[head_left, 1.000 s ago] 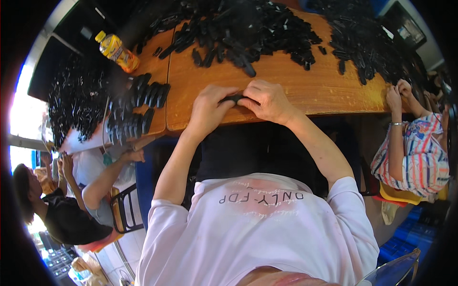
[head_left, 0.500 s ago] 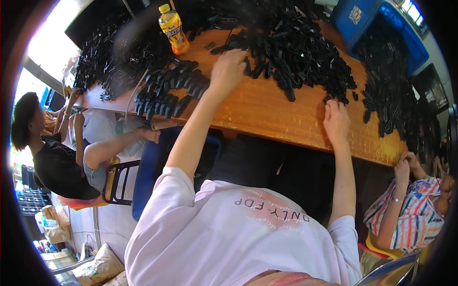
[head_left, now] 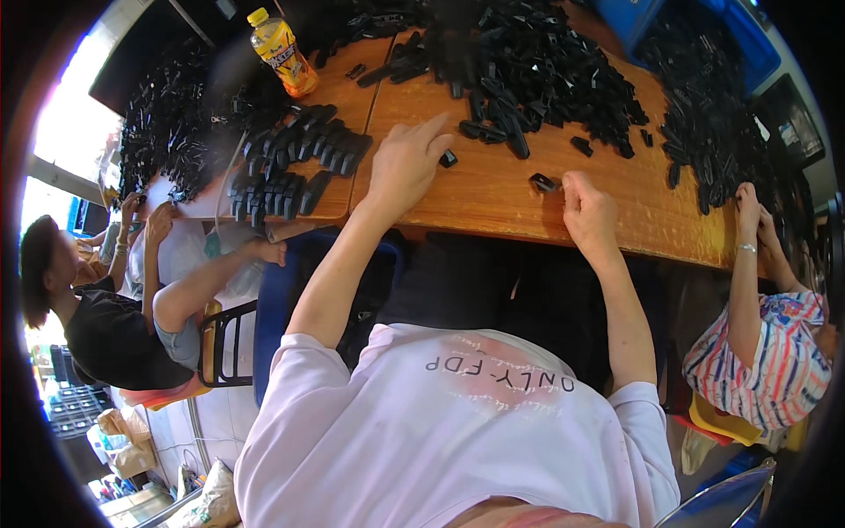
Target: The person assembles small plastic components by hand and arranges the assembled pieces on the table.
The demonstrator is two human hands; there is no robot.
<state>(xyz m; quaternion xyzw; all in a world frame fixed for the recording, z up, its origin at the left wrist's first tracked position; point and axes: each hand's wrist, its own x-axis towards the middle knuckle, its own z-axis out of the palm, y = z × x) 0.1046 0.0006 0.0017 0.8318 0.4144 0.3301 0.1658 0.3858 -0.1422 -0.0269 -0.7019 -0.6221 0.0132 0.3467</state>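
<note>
My left hand (head_left: 403, 167) is over the wooden table, its fingers reaching forward and to the right. A small black plastic part (head_left: 449, 159) pokes out at its fingertips; the rest of the grip is hidden under the hand. To the right, my right hand (head_left: 590, 213) is curled near the table's front edge. Another black plastic part (head_left: 544, 183) sticks out leftward at its finger and thumb. Beyond both hands lies a big heap of long black plastic parts (head_left: 537, 79). Rows of similar parts (head_left: 290, 167) lie left of my left hand.
A yellow-capped drink bottle (head_left: 283, 55) stands behind the rows. Blue bins (head_left: 748, 44) are at the far right. One person (head_left: 114, 326) sits at the left, another (head_left: 757, 352) at the right, both with hands at black piles. The wooden table's front edge (head_left: 493, 233) runs before me.
My right hand has drawn back from the heap toward me and left, with a black plastic part now at its fingers. My left hand has come slightly nearer, its part moving along.
</note>
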